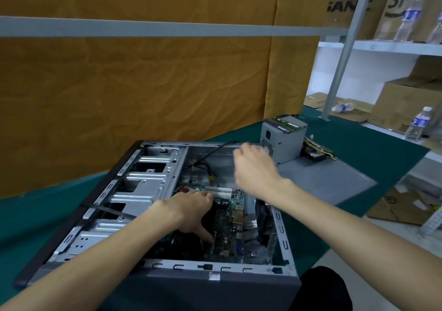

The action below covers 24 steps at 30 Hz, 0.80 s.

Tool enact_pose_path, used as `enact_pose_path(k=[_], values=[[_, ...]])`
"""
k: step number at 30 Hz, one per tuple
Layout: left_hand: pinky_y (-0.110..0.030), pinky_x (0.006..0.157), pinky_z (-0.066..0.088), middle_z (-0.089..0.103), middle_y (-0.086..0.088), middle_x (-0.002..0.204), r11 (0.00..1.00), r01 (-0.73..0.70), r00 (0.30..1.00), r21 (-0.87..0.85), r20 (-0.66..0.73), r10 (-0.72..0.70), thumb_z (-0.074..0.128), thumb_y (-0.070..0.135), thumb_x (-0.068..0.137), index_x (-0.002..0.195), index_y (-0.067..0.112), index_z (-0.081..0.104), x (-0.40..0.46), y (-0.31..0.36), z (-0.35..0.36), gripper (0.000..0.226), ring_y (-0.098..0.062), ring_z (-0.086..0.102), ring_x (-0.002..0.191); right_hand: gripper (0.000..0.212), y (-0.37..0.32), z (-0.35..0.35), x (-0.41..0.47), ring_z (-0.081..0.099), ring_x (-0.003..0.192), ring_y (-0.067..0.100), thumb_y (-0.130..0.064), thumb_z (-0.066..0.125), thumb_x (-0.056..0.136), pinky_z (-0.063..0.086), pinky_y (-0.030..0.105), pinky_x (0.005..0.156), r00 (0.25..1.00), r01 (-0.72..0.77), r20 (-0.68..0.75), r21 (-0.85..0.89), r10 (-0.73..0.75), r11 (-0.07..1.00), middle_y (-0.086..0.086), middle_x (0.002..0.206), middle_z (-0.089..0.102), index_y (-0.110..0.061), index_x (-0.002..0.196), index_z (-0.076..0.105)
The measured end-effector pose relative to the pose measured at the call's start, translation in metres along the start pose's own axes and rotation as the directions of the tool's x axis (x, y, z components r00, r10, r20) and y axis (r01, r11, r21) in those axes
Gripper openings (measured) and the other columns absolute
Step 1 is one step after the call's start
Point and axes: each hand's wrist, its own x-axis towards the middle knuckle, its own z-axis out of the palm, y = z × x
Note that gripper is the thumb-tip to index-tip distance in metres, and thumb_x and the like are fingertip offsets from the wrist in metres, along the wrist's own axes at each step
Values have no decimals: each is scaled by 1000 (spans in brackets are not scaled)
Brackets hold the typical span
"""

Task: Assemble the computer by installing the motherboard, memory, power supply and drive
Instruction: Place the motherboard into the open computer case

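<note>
In the head view, the open case (153,217) is lying on its side at the near edge of the green table (358,143), and the motherboard (227,227) is sitting inside it, on the case floor beside the drive bays (141,181). The left hand (191,211) is resting on the board, fingers spread and fairly straight, thumb pointing down, pressing rather than gripping. The right hand (253,167) is hovering over the far part of the case, blurred, fingers loosely curled; whether it is holding anything I cannot tell.

The board is likely thin, stiff and fragile, so it is best being held by its edges or pushed on bare areas, away from the white slots (218,191) and small parts. A black cable (210,153) is trailing across the empty far bay and could snag. The fan (262,220) is crowding the board's right side.

The power supply (283,141) is standing near the table's far edge, a memory stick (283,121) lying on top; it looks boxy and heavy, needing a whole-body grip. A drive (315,154) with wires is sitting just beside it, on the grey side panel (323,181).
</note>
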Motion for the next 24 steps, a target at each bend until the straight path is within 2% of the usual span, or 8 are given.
enact_pose_path(k=[2, 4, 6, 10, 15, 19, 22, 24], values=[[-42, 106, 46, 53, -9, 139, 992, 15, 999, 128, -39, -10, 75, 65, 78, 135, 8, 45, -1, 2, -3, 86, -28, 55, 126, 21, -16, -4, -13, 64, 78, 26, -20, 55, 95, 55, 39, 67, 951, 143, 243, 204, -192, 968, 11, 95, 64, -5, 107, 62], [-41, 104, 48, 56, -8, 136, 971, 54, 996, 234, -86, -34, 73, 68, 77, 133, 6, 48, -2, 3, -4, 87, -27, 59, 123, 11, -24, -4, -14, 52, 63, 22, -16, 54, 94, 41, 33, 52, 831, 197, 503, 138, -240, 971, 4, 80, 53, -6, 96, 59], [-38, 96, 49, 63, -6, 128, 948, 97, 989, 305, -133, -58, 70, 74, 75, 128, 8, 53, -1, 3, -5, 87, -24, 64, 115, 15, -29, -7, -9, 52, 67, 21, -16, 57, 93, 44, 35, 57, 776, 254, 587, 43, -231, 966, 4, 84, 48, -6, 104, 58], [-34, 88, 46, 67, -2, 121, 941, 155, 982, 300, -148, -115, 70, 79, 70, 122, 11, 56, 1, 2, -3, 87, -21, 67, 108, 40, -39, 5, 0, 61, 105, 27, -42, 72, 91, 56, 47, 95, 563, 323, 807, -16, -178, 946, 4, 115, 56, -12, 116, 60], [-40, 108, 42, 64, -1, 129, 953, 151, 985, 262, -119, -123, 74, 78, 67, 130, 16, 50, 3, -3, 0, 92, -22, 63, 117, 54, -40, 22, -2, 58, 102, 25, -63, 73, 84, 55, 44, 95, 398, 388, 913, -83, -86, 918, 1, 122, 62, -18, 114, 70], [-42, 111, 40, 64, 0, 129, 960, 128, 989, 248, -102, -105, 74, 78, 67, 132, 17, 50, 0, -6, 0, 92, -22, 62, 118, 53, -45, 26, -7, 64, 99, 23, -58, 68, 91, 53, 36, 70, 451, 422, 888, -125, -88, 898, -1, 122, 65, -18, 127, 69], [-40, 109, 40, 65, -1, 126, 960, 124, 988, 250, -118, -97, 71, 77, 71, 127, 15, 53, -1, -6, -1, 85, -23, 62, 115, 36, -46, 29, -8, 65, 99, 23, -55, 64, 93, 54, 43, 93, 520, 418, 851, -181, -71, 890, -1, 110, 68, -23, 103, 75], [-39, 109, 39, 65, -2, 124, 959, 132, 988, 252, -117, -105, 68, 76, 76, 123, 14, 55, -1, -6, -1, 80, -23, 62, 114, 42, -46, 27, -10, 57, 119, 30, -53, 58, 95, 36, 62, 111, 603, 385, 797, -253, -34, 888, 1, 119, 60, -17, 116, 66]])
